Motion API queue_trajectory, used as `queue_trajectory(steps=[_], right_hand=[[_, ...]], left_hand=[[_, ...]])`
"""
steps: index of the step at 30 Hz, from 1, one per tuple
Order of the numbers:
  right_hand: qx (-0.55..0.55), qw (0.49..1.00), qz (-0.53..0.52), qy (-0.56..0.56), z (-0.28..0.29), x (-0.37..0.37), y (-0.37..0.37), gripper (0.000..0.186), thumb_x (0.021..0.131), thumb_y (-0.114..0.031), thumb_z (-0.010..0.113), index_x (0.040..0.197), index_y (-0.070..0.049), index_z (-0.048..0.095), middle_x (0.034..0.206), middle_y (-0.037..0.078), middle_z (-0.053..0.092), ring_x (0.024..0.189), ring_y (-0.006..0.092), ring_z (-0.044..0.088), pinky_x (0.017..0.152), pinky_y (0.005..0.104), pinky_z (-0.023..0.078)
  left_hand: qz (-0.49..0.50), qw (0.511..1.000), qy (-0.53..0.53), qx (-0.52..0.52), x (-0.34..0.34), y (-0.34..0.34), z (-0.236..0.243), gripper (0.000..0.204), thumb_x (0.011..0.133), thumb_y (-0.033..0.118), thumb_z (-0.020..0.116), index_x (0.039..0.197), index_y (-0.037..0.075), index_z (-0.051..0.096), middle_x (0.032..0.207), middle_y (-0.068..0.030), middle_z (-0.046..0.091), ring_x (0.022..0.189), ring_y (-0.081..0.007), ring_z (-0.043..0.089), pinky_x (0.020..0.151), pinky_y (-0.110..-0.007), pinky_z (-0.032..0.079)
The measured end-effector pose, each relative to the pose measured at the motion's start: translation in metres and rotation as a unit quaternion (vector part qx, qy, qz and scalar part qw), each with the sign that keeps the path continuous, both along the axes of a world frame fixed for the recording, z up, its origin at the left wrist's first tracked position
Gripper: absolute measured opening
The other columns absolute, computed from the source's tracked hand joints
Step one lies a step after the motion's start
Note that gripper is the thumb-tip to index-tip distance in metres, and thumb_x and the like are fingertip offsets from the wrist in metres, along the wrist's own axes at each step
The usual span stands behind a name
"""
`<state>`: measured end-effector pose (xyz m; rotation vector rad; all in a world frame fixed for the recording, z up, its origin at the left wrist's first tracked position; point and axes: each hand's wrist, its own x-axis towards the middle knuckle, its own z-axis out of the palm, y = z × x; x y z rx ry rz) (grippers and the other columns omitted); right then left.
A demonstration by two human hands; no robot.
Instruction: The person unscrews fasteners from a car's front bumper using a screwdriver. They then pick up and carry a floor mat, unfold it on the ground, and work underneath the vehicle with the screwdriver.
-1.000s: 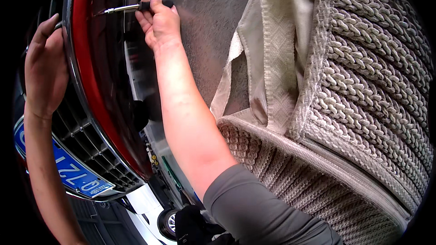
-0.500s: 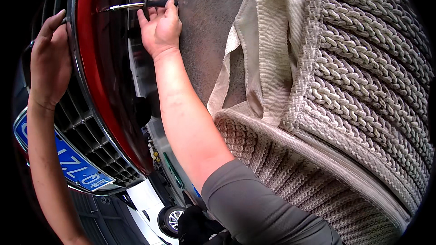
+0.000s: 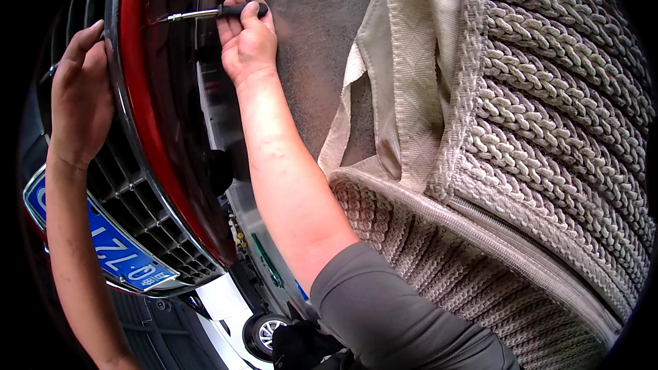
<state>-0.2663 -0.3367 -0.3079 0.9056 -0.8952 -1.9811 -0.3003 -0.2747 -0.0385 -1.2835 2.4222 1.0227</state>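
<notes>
A screwdriver with a black handle and a bright metal shaft lies across the picture at the upper left. My right hand grips its handle between thumb and fingers. The shaft's tip touches or nearly touches the underside of a red car bumper; the exact contact point is too dark to tell. Beyond the bumper's chrome trim, my left hand rests against the black front grille. Its thumb and a finger point up along the trim, apart from each other, and nothing shows in it. Other fingers are partly hidden.
A blue licence plate is fixed on the grille beside my left forearm. A white car with a wheel stands at the bottom. Beige ribbed knit fabric with straps fills the right side. Grey floor shows behind my right hand.
The fingers of my right hand have closed further around the screwdriver handle. The whole view has shifted slightly, so car and hands sit a little lower and further right. My left hand keeps its place.
</notes>
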Motion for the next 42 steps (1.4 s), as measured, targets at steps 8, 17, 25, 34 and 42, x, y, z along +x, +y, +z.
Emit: queue_trajectory(steps=[8, 17, 25, 34, 42], right_hand=[[0.056, 0.989, 0.128, 0.058, 0.005, -0.014, 0.009, 0.040, 0.100, -0.033, 0.067, 0.123, -0.008, 0.046, 0.100, 0.005, 0.065, 0.090, 0.0200, 0.069, 0.085, 0.0405, 0.062], [0.057, 0.993, 0.057, 0.090, 0.009, 0.003, 0.006, 0.042, 0.106, -0.043, 0.054, 0.135, -0.016, 0.042, 0.117, 0.009, 0.063, 0.105, 0.0214, 0.064, 0.095, 0.0405, 0.056], [-0.044, 0.995, -0.068, -0.061, 0.000, 0.009, -0.003, 0.027, 0.110, -0.022, 0.044, 0.135, -0.013, 0.048, 0.135, 0.009, 0.059, 0.121, 0.0256, 0.060, 0.109, 0.0480, 0.048], [0.005, 1.000, 0.018, -0.021, 0.001, 0.001, 0.000, 0.019, 0.107, -0.021, 0.053, 0.121, -0.009, 0.049, 0.117, 0.008, 0.064, 0.110, 0.0239, 0.065, 0.099, 0.0450, 0.058], [0.031, 0.992, 0.104, 0.061, 0.002, -0.005, 0.003, 0.036, 0.100, -0.033, 0.066, 0.116, -0.008, 0.047, 0.100, 0.006, 0.063, 0.092, 0.0203, 0.068, 0.082, 0.0376, 0.063]], left_hand=[[0.027, 0.999, -0.008, 0.016, -0.004, 0.008, -0.004, 0.049, 0.107, 0.043, 0.042, 0.145, 0.014, 0.052, 0.132, -0.0108, 0.062, 0.122, -0.0212, 0.057, 0.111, -0.038, 0.041], [0.068, 0.997, -0.007, -0.029, -0.011, 0.018, -0.015, 0.051, 0.105, 0.043, 0.044, 0.136, 0.004, 0.057, 0.116, -0.0095, 0.069, 0.112, -0.0194, 0.061, 0.108, -0.034, 0.041], [0.072, 0.997, -0.003, -0.032, -0.014, 0.023, -0.021, 0.053, 0.105, 0.042, 0.044, 0.131, -0.001, 0.060, 0.119, -0.0096, 0.070, 0.112, -0.0181, 0.062, 0.107, -0.033, 0.040], [0.051, 0.998, -0.024, 0.000, -0.012, 0.013, -0.014, 0.052, 0.106, 0.043, 0.043, 0.134, 0.002, 0.059, 0.122, -0.0100, 0.068, 0.114, -0.0191, 0.062, 0.105, -0.034, 0.043], [0.033, 0.999, 0.001, 0.033, -0.004, 0.004, -0.002, 0.060, 0.107, 0.049, 0.041, 0.138, 0.000, 0.055, 0.131, -0.0110, 0.063, 0.123, -0.0204, 0.057, 0.113, -0.037, 0.036]])
